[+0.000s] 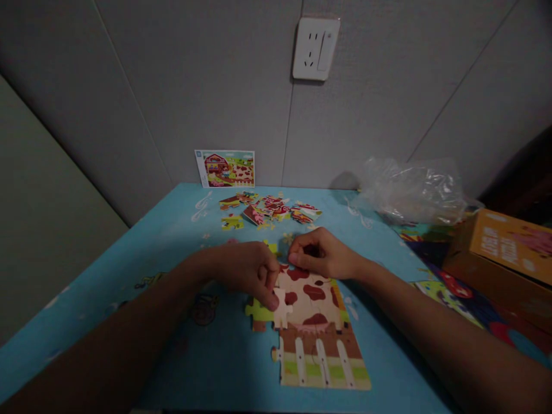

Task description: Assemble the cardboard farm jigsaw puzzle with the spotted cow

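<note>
A partly joined jigsaw puzzle (314,310) lies on the blue table, showing a white cow with brown patches above a white fence. My left hand (248,270) is over its left edge, fingers curled and thumb tip down on a green-and-white puzzle piece (261,315). That piece lies against the cow's left side; whether it is fully locked in I cannot tell. At the puzzle's top edge is my right hand (325,253), closed in a pinch. Its fingertips touch the edge there, and anything between them is hidden. A small green piece (271,246) shows between the hands.
Loose puzzle pieces (273,208) are heaped toward the back of the table (172,230). A picture card (226,168) leans on the wall, below and left of a socket (316,49). To the right are a clear plastic bag (409,190) and an orange box (504,253).
</note>
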### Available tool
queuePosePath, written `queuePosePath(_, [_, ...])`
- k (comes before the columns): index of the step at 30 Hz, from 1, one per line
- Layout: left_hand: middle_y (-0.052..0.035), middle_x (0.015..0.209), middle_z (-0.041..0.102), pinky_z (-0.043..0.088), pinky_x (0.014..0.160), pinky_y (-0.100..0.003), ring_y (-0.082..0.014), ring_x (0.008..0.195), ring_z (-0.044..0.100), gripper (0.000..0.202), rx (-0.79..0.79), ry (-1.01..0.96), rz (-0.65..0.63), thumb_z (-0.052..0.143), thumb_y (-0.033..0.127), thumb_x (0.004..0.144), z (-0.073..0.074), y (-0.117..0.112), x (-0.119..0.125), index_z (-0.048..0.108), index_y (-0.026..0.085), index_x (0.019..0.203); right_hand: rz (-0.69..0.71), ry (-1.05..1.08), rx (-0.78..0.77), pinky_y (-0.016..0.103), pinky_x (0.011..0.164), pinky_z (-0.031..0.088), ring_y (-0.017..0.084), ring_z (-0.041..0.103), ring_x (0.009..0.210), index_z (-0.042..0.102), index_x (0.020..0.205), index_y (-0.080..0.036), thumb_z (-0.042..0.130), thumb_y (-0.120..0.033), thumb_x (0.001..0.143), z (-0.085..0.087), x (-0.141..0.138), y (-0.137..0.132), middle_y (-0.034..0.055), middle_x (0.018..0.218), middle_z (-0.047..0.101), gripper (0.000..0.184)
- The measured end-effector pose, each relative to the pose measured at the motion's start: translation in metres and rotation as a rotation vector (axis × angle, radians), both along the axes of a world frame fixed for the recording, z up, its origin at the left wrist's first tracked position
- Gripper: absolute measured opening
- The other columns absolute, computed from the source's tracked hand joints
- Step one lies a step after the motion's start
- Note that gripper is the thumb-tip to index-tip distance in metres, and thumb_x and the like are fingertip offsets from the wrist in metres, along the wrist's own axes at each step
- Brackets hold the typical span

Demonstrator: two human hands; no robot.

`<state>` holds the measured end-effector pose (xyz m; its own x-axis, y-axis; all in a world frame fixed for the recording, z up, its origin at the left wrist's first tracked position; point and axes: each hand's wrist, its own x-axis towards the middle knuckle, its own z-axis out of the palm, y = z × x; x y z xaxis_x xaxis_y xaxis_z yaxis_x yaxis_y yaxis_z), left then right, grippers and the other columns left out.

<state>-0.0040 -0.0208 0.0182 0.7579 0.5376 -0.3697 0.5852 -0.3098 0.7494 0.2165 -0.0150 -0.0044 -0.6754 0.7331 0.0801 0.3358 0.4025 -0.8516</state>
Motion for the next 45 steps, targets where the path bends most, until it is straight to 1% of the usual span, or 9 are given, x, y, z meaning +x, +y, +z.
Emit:
queuePosePath(8, [0.0057, 0.053, 0.053, 0.031, 0.048, -0.019, -0.0072, 0.05, 0.047, 0.03, 0.035, -0.005, -0.064, 0.076, 0.041, 0.067, -0.0002, 0.003, -0.0042, 0.06, 0.016, 0.066, -0.007, -0.015, 0.018, 0.021, 0.044, 0.027, 0.006, 0.035, 0.046, 0.061, 0.072, -0.013, 0.06, -0.044, 0.083, 0.0001, -0.001, 0.0008, -0.0042, 0.052, 0.047, 0.033])
queuePosePath(13, [0.0107, 0.05, 0.041, 0.026, 0.049, -0.02, -0.0065, 0.048, 0.04, 0.029, 0.198, 0.03, -0.042, 0.079, 0.031, 0.062, 0.0056, 0.0008, -0.0036, 0.061, 0.019, 0.082, -0.005, -0.025, 0.025, 0.021, 0.044, 0.028, 0.006, 0.036, 0.046, 0.062, 0.075, -0.013, 0.059, -0.042, 0.084, -0.0002, -0.0007, 0.0007, -0.0046, 0.052, 0.046, 0.03])
queuePosePath(16, [0.0112, 0.047, 0.035, 0.027, 0.05, -0.021, -0.0064, 0.045, 0.037, 0.026, 0.21, 0.003, -0.081, 0.077, 0.025, 0.065, 0.0087, -0.0013, -0.0019, 0.067, 0.02, 0.089, -0.008, -0.037, 0.025, 0.021, 0.044, 0.028, 0.006, 0.036, 0.046, 0.063, 0.076, -0.013, 0.059, -0.041, 0.084, -0.0002, -0.0007, 0.0006, -0.0042, 0.053, 0.047, 0.03])
queuePosePath(25, [0.0095, 0.05, 0.044, 0.03, 0.051, -0.019, -0.0068, 0.051, 0.044, 0.021, 0.207, -0.054, -0.105, 0.079, 0.026, 0.063, 0.0009, -0.0029, 0.0023, 0.068, 0.017, 0.079, -0.019, -0.056, 0.041, 0.021, 0.045, 0.03, 0.007, 0.038, 0.047, 0.065, 0.078, -0.012, 0.06, -0.041, 0.082, -0.0022, -0.0011, 0.0011, -0.0036, 0.053, 0.05, 0.029])
queuePosePath(29, [0.0092, 0.048, 0.039, 0.027, 0.049, -0.019, -0.0054, 0.046, 0.035, 0.007, 0.258, -0.122, -0.009, 0.068, 0.022, 0.073, 0.0003, 0.0003, -0.0002, 0.068, 0.016, 0.076, -0.019, -0.053, 0.038, 0.021, 0.046, 0.03, 0.007, 0.038, 0.047, 0.065, 0.078, -0.012, 0.06, -0.037, 0.082, -0.0025, -0.0011, 0.0011, -0.0041, 0.054, 0.049, 0.026])
queuePosePath(31, [0.0092, 0.047, 0.035, 0.025, 0.047, -0.02, -0.0054, 0.045, 0.031, 0.01, 0.245, -0.138, 0.026, 0.066, 0.024, 0.075, 0.0006, 0.0025, -0.0025, 0.068, 0.015, 0.075, -0.024, -0.055, 0.039, 0.021, 0.046, 0.03, 0.007, 0.038, 0.048, 0.065, 0.079, -0.012, 0.06, -0.035, 0.082, -0.0025, -0.0009, 0.0007, -0.0042, 0.054, 0.049, 0.023])
queuePosePath(36, [0.0078, 0.049, 0.042, 0.027, 0.047, -0.019, -0.0056, 0.048, 0.039, 0.012, 0.191, -0.025, -0.023, 0.074, 0.025, 0.067, 0.0013, 0.0029, -0.0039, 0.067, 0.016, 0.067, -0.027, -0.063, 0.048, 0.021, 0.046, 0.03, 0.007, 0.038, 0.047, 0.065, 0.079, -0.013, 0.061, -0.03, 0.08, -0.0023, -0.0008, -0.0001, -0.0043, 0.053, 0.049, 0.018])
queuePosePath(41, [0.0084, 0.049, 0.039, 0.026, 0.047, -0.018, -0.0055, 0.047, 0.037, 0.007, 0.209, -0.11, -0.035, 0.071, 0.021, 0.07, 0.0012, 0.0009, -0.0027, 0.071, 0.017, 0.076, -0.02, -0.062, 0.041, 0.021, 0.045, 0.03, 0.007, 0.038, 0.047, 0.065, 0.079, -0.013, 0.061, -0.031, 0.08, -0.0036, -0.0003, 0.0005, -0.0043, 0.053, 0.049, 0.018])
queuePosePath(45, [0.0077, 0.049, 0.042, 0.026, 0.047, -0.018, -0.0048, 0.046, 0.038, 0.005, 0.252, -0.107, -0.064, 0.072, 0.022, 0.069, 0.0004, 0.0007, -0.002, 0.071, 0.017, 0.07, -0.022, -0.061, 0.068, 0.021, 0.046, 0.031, 0.007, 0.039, 0.047, 0.065, 0.079, -0.013, 0.06, -0.03, 0.08, -0.0042, 0.0002, 0.0009, -0.004, 0.054, 0.05, 0.018])
